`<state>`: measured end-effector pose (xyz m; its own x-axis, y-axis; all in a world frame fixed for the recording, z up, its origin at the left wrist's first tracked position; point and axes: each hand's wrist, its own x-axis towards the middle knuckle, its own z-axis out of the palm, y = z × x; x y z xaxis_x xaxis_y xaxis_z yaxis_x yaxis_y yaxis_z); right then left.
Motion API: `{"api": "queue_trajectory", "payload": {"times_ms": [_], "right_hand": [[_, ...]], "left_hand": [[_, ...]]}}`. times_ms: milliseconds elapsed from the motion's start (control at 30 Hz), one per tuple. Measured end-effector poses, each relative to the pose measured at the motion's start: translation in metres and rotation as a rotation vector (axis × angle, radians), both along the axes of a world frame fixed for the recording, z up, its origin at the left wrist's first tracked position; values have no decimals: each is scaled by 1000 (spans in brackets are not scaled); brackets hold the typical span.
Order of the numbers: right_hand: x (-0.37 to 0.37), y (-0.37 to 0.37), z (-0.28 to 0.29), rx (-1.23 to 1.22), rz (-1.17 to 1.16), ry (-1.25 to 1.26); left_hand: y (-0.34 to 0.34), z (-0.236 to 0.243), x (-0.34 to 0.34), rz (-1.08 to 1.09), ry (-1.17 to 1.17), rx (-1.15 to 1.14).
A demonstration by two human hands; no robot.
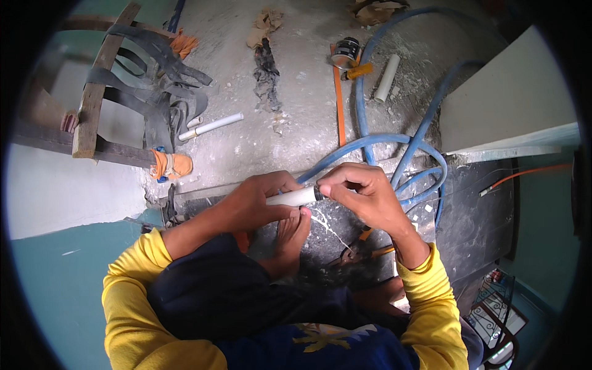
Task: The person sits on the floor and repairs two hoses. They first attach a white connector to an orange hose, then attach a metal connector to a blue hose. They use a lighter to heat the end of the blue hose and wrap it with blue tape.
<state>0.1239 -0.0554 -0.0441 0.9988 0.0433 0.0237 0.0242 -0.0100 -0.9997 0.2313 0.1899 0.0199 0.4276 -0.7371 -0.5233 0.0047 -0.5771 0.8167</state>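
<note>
A short white plastic pipe [291, 198] lies across my left hand [251, 202], whose fingers are wrapped round it. At its right end is a dark band [318, 192], perhaps tape; its kind is not clear. The thumb and fingers of my right hand [367, 190] pinch at that dark end. Below the hands, a pliers-like tool with orange handles [351, 253] rests on the dark, white-spattered surface, partly hidden by my right arm and leg. My bare foot [291, 237] shows under the pipe.
A blue hose [404, 143] loops beyond my right hand. Farther off are a can [346, 52], an orange strip [339, 108] and a white pipe piece [386, 78]. Leftward, a thinner white pipe [213, 126] lies near grey straps [145, 92] on a wooden frame [98, 102].
</note>
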Motion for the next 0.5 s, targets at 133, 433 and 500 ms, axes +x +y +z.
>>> {"api": "queue_trajectory", "payload": {"times_ms": [133, 433, 500], "right_hand": [[2, 7, 2, 222, -126, 248], [8, -2, -4, 172, -119, 145], [8, 1, -6, 165, -85, 35]], "left_hand": [[-1, 3, 3, -79, 10, 33], [23, 0, 9, 109, 426, -154], [23, 0, 12, 90, 407, -94]]}}
